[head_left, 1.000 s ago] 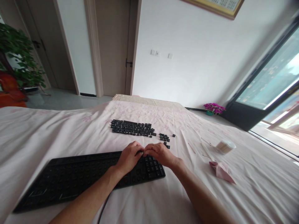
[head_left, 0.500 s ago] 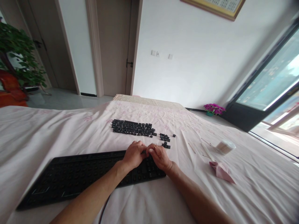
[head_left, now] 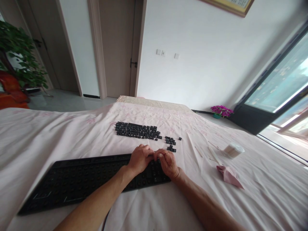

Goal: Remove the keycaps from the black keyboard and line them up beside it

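A black keyboard [head_left: 91, 175] lies on the pale pink bedsheet, with most of its keycaps off and keys still in place at its right end. Over that right end, my left hand [head_left: 141, 158] is closed, its fingertips pinched together. My right hand [head_left: 167, 163] is curled just beside it, thumb and fingers pressed close, the two hands almost meeting. Whatever lies between the fingertips is too small and hidden to make out. Beyond the keyboard, loose black keycaps [head_left: 137, 131] sit in rows, with smaller keycap groups [head_left: 170, 141] to their right.
Right of the keyboard are a pink cloth [head_left: 228, 176], a clear round tub of cotton swabs [head_left: 234, 150] and several loose thin sticks [head_left: 199, 151]. A single keycap [head_left: 180, 139] lies apart. The keyboard's cable [head_left: 105, 221] runs toward me across the wrinkled sheet [head_left: 141, 211].
Both hands have shifted very slightly to the right over the keyboard's right end, still pinched close together. The view has tilted a little; the keycaps and other things lie as before.
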A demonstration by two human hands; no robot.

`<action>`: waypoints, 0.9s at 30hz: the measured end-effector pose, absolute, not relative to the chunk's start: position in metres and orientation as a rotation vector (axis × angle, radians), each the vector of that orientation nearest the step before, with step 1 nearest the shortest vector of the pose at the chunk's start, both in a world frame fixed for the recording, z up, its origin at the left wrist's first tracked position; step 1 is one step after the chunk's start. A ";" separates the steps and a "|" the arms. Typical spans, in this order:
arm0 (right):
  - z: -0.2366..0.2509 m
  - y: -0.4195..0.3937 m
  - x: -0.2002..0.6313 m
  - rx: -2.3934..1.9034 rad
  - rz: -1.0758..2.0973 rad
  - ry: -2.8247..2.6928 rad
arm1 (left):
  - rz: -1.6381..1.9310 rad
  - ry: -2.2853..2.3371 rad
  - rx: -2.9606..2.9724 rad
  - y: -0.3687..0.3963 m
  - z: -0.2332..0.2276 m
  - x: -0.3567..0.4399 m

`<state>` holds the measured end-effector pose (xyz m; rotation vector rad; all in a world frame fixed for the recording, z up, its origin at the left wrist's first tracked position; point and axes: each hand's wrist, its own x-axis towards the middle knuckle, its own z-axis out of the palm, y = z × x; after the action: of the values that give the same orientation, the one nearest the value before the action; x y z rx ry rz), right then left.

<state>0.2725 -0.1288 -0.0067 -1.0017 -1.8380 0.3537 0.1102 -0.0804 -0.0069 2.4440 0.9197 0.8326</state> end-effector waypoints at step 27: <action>0.010 -0.135 0.271 -0.908 -0.049 -2.007 | 0.966 0.980 2.101 -0.079 -0.011 0.105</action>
<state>0.2707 -0.1347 0.0096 -0.9078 -2.0069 -0.0491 0.1051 -0.0792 -0.0113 2.1011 0.9797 0.9660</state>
